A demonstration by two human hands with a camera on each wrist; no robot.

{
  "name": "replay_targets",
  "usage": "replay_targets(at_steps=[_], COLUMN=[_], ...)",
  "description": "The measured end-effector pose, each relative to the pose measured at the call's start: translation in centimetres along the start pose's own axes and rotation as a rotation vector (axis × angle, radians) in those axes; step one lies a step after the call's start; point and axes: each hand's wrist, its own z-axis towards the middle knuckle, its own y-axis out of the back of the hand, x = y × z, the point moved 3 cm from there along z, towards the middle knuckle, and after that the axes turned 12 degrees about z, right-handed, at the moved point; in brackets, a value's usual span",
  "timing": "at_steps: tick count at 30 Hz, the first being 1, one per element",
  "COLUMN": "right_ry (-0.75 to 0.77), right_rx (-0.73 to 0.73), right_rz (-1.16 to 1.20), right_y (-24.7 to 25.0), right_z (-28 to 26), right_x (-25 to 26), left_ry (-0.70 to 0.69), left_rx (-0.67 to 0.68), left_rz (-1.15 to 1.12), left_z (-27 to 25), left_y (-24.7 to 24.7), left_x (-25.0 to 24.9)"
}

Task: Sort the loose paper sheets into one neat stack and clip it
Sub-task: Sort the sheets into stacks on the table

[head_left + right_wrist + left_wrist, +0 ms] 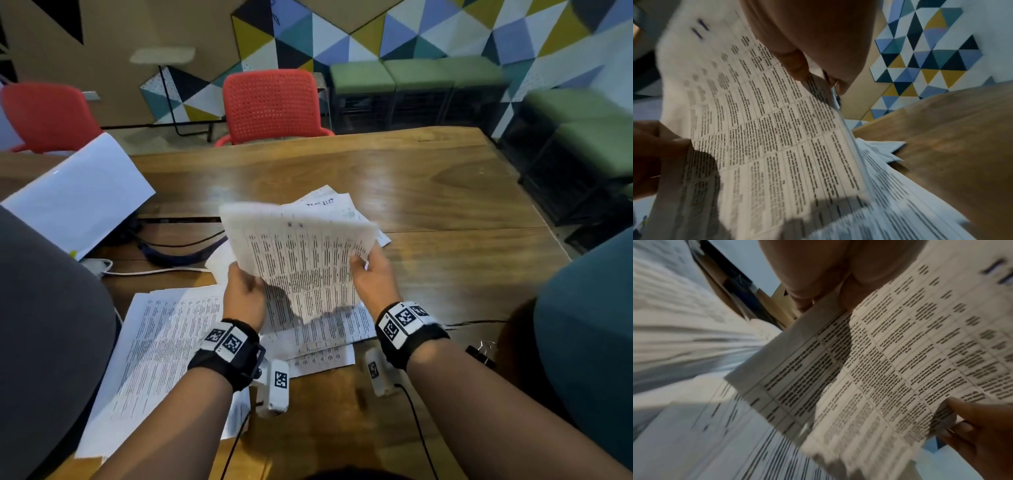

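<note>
I hold a bundle of printed sheets (303, 255) tilted up above the wooden table (445, 205). My left hand (251, 284) grips its left edge and my right hand (359, 260) pinches its right edge. In the left wrist view my left fingers (807, 293) curl round the sheets (879, 353), with the right hand (982, 426) at the far edge. In the right wrist view the right fingers (797, 65) pinch the sheets (766, 129), and the left hand (655, 154) holds the other side. More loose sheets (164, 342) lie spread on the table below. A black binder clip (481, 353) lies at the right.
A large white sheet (78, 195) sticks up at the left, with cables and a white power strip (97, 265) near it. Red chairs (274, 102) stand beyond the table. A grey chair back (44, 325) is at my left and a teal one (589, 325) at my right.
</note>
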Motion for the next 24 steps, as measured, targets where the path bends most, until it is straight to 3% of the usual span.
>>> replay_targets(at_steps=[4, 7, 11, 14, 18, 24], right_ry=[0.045, -0.041, -0.195, -0.172, -0.103, -0.261], right_rx=[0.067, 0.179, 0.38, 0.491, 0.575, 0.686], right_rz=[-0.058, -0.111, -0.277, -0.275, -0.343, -0.564], right_y=[-3.2, -6.6, -11.6, -14.7, -17.8, -20.6], right_z=[0.3, -1.0, -4.2, -6.7, -8.2, -8.7], right_x=[1.6, -0.1, -4.4, -5.9, -6.0, -8.0], left_ry=[-0.017, 0.036, 0.13, 0.175, 0.253, 0.239], left_rx=[-0.12, -0.159, -0.115, -0.101, -0.075, 0.034], left_rz=[0.044, 0.161, 0.442, 0.637, 0.682, 0.792], left_z=[1.3, 1.8, 1.8, 0.9, -0.2, -0.1], left_y=[3.8, 6.9, 10.6, 13.3, 15.5, 15.5], left_x=[-0.3, 2.1, 8.6, 12.2, 14.4, 16.2])
